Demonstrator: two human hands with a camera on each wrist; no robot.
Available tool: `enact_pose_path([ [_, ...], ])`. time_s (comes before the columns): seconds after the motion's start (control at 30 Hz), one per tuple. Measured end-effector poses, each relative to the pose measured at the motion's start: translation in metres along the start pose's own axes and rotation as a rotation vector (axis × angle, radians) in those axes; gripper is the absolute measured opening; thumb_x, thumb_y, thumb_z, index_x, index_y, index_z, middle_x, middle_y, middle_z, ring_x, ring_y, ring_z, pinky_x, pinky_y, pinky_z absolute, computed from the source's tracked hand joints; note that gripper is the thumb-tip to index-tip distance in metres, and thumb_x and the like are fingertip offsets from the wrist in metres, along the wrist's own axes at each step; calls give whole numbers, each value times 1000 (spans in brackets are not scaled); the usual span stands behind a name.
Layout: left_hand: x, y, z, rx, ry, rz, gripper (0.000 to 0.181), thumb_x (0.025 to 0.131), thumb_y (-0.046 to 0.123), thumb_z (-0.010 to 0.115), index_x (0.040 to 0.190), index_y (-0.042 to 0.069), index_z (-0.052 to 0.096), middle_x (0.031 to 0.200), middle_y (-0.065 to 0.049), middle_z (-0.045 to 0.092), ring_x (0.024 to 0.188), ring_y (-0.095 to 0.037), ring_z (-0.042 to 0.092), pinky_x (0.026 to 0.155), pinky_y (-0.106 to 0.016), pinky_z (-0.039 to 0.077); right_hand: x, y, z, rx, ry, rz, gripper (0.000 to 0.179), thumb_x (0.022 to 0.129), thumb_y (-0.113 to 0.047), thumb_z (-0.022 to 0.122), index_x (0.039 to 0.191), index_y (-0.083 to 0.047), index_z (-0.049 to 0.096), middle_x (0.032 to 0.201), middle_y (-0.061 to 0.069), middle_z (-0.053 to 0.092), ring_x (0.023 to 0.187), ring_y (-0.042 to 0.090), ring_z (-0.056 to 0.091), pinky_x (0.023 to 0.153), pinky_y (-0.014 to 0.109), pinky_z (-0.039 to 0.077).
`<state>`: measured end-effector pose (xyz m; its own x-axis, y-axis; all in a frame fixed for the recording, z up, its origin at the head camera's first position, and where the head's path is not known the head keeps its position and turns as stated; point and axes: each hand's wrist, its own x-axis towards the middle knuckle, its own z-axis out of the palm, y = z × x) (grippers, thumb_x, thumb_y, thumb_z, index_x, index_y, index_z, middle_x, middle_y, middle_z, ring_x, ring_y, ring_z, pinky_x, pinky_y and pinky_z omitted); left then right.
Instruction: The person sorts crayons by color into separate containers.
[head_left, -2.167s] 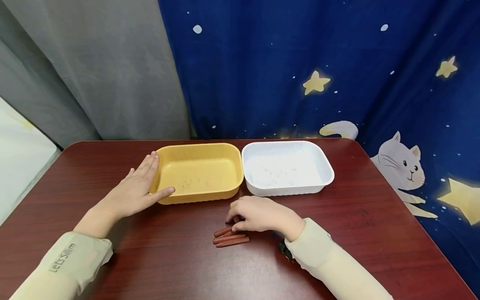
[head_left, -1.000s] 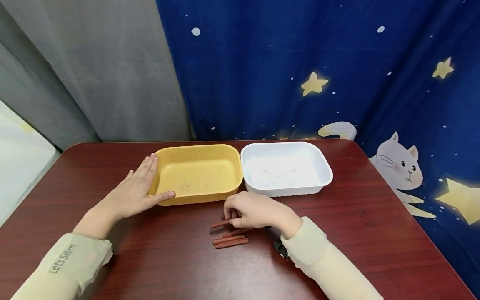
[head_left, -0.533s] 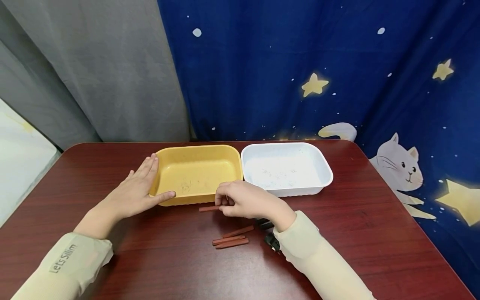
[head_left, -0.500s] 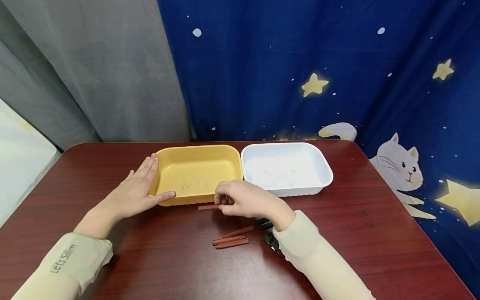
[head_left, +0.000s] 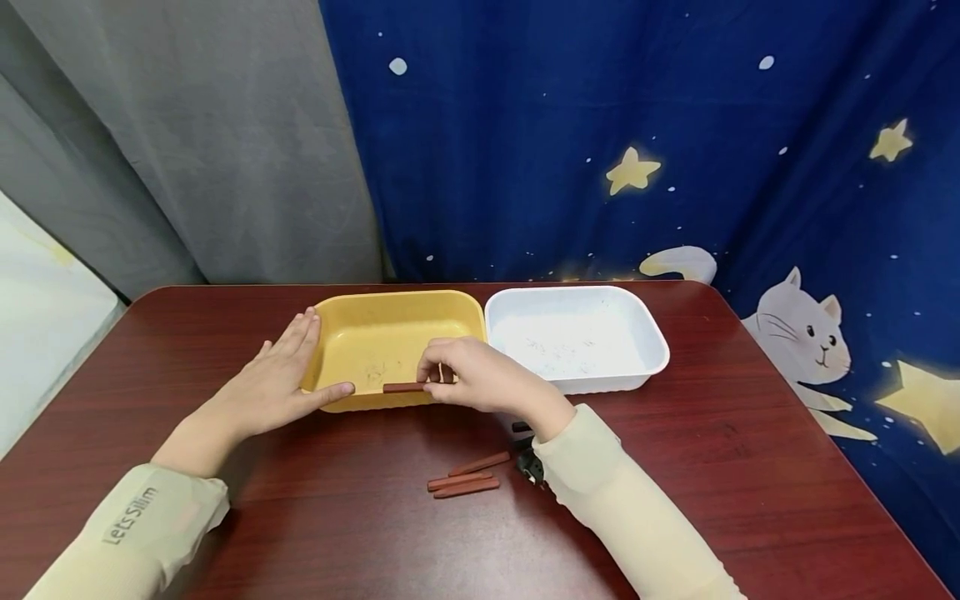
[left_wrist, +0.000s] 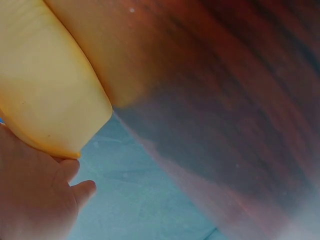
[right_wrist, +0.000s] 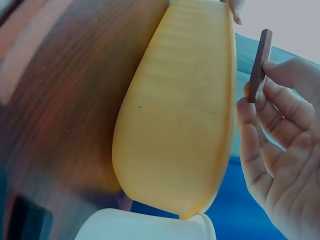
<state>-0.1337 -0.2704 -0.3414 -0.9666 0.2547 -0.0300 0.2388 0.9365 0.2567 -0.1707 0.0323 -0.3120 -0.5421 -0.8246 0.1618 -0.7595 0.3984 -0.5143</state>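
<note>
My left hand (head_left: 268, 379) rests with straight fingers along the left rim of a yellow tray (head_left: 405, 297), its thumb over the front rim. In the left wrist view, the fingers of this left hand (left_wrist: 37, 195) touch the tray's edge. Between thumb and fingers, my right hand (head_left: 480, 375) pinches a short reddish-brown stick (head_left: 401, 387), held level at the tray's front rim. The right wrist view shows that the stick (right_wrist: 260, 65) has flat sides. Three similar sticks (head_left: 467, 487) lie close together on the table below the right hand.
A white tray (head_left: 600, 384) stands right beside the yellow one, with faint marks on its bottom. A black device (head_left: 529, 467) is at my right wrist. Behind the wooden table (head_left: 337, 517) hang a grey curtain (head_left: 262, 150) and a blue starry curtain (head_left: 510, 150).
My right hand has picked one stick from the group and carried it up and left to the yellow tray's front rim. The other sticks have spread slightly. My left hand stays in place.
</note>
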Motion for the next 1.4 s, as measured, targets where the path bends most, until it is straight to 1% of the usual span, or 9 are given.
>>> enact_pose_path([
  [0.1, 1, 2, 0, -1, -10, 2, 115, 89, 74, 50, 157, 0, -6, 167, -14, -11, 155, -37, 0, 115, -71, 18, 6, 4, 1, 10, 7, -2, 8, 89, -6, 65, 95, -7, 70, 88, 2, 66, 79, 15, 61, 70, 16, 47],
  [0.23, 1, 3, 0, 3, -23, 1, 115, 89, 75, 49, 157, 0, -6, 167, -15, -11, 155, -38, 0, 114, -71, 18, 15, 9, 3, 12, 5, 19, 7, 89, -8, 66, 94, -7, 71, 88, 3, 66, 77, 13, 60, 69, 15, 46],
  [0.5, -1, 2, 1, 4, -27, 2, 115, 90, 74, 48, 157, -1, -6, 167, -15, -11, 155, -38, 1, 114, -72, 18, 33, 23, 11, 8, -19, 84, 7, 89, -7, 67, 94, -8, 72, 85, 2, 66, 77, 12, 57, 69, 17, 45],
  [0.63, -3, 4, 2, -3, -29, 7, 114, 90, 74, 49, 157, -1, -5, 167, -16, -10, 155, -38, 2, 113, -72, 18, 41, 26, 14, 27, -40, 137, 7, 90, -7, 66, 94, -9, 72, 83, 1, 65, 77, 12, 56, 70, 19, 45],
  [0.73, -3, 5, 1, 0, -29, 11, 114, 90, 73, 49, 157, -2, -4, 167, -16, -10, 155, -38, 1, 113, -72, 18, 48, 29, 17, 38, -53, 173, 6, 91, -8, 67, 93, -9, 73, 81, 0, 65, 77, 12, 56, 71, 19, 44],
  [0.87, -3, 6, 0, 4, -34, 8, 113, 90, 74, 48, 157, -2, -3, 167, -16, -10, 155, -37, 0, 114, -72, 17, 56, 34, 20, 38, -70, 199, 4, 91, -10, 69, 93, -9, 73, 81, -1, 65, 76, 11, 55, 70, 19, 43],
  [1.13, -3, 6, -3, 12, -27, 0, 114, 90, 74, 48, 157, -2, -3, 167, -17, -9, 155, -38, 2, 114, -72, 18, 66, 40, 24, 29, -107, 227, 4, 92, -10, 69, 92, -9, 74, 83, -1, 65, 79, 11, 55, 73, 19, 43],
  [1.4, -2, 4, -5, 17, -34, -6, 115, 89, 75, 48, 157, -2, -4, 167, -16, -10, 155, -39, 3, 114, -73, 17, 70, 44, 24, -2, -127, 248, 4, 92, -10, 70, 89, -10, 73, 83, -2, 65, 80, 11, 55, 75, 20, 44],
])
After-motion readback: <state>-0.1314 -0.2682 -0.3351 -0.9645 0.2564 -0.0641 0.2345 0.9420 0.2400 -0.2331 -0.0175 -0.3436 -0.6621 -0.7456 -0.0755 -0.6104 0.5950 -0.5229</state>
